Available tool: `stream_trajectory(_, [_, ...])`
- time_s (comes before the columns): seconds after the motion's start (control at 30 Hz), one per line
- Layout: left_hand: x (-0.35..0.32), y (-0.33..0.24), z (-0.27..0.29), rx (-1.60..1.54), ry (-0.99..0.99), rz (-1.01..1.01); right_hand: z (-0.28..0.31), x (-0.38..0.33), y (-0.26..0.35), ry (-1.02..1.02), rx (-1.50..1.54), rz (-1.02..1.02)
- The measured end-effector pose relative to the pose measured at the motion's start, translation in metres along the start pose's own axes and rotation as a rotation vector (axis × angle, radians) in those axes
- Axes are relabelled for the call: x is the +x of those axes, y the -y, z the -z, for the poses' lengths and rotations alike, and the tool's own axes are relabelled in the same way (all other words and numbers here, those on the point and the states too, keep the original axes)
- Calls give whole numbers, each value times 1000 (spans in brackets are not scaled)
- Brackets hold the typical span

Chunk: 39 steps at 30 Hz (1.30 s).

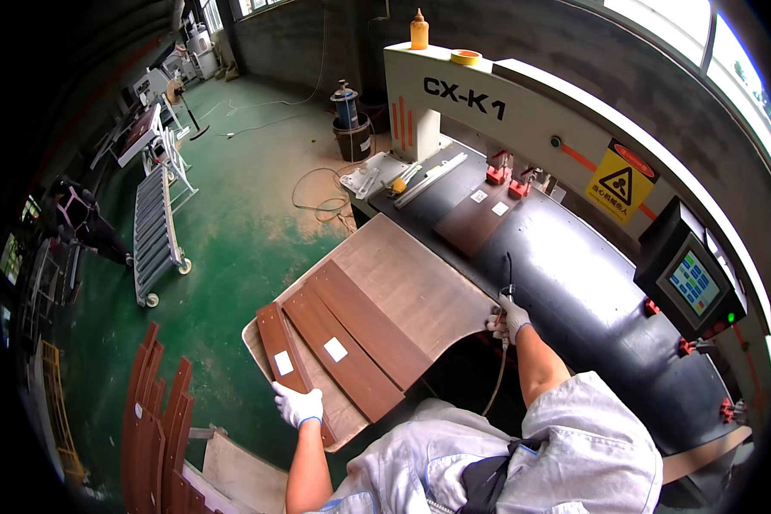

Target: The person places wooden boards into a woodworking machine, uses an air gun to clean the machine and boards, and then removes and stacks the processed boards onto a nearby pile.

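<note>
My left hand [298,405], in a white glove, grips the near end of a narrow brown board [274,334] with a white label. That board lies at the left edge of a wooden side table [385,257]. Two wider brown panels [351,364] lie beside it, one bearing a white label. At the table's right corner, my gloved right hand [512,318] is closed around an air blow gun [511,267]. Its thin dark nozzle points away from me, and a pale hose [497,381] hangs below.
Over the black machine bed [565,265], red clamps [510,180] stand at a brown panel [474,218]. A control screen [694,281] is at right. Brown boards [154,420] stack at lower left. A roller conveyor [154,231], buckets [351,137] and a loose hose [317,201] stand or lie beyond.
</note>
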<state>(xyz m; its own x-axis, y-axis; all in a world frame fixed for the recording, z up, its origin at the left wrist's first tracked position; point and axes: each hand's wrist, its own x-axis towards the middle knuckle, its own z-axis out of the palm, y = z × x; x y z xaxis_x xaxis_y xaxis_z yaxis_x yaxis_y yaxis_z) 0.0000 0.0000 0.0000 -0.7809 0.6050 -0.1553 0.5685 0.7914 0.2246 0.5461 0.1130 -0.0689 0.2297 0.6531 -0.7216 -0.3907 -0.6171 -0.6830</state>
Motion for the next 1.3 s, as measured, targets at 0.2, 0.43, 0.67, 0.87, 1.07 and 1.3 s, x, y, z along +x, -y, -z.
stream_trajectory(0.2, [-1, -4, -3, 6, 5, -18, -19, -37, 16, -156, 38, 41])
stream_trajectory(0.43, [0, -13, -11, -18, 2, -62, -16, -45, -16, -282, -524, 446])
stream_trajectory(0.67, [-1, -2, -16, -11, -217, -128, 79, -81, -22, -477, -77, 181])
stream_trajectory(0.87, [-62, -149, -47, -182, -210, -833, 160, -140, -17, -87, -744, 215])
stream_trajectory(1.07, [-122, -360, -120, -101, 171, -1199, 186, -177, 4, -6, -1208, 205])
stream_trajectory(1.3, [-132, -548, -127, 511, 313, -1085, 226, -215, -45, -373, -936, 164])
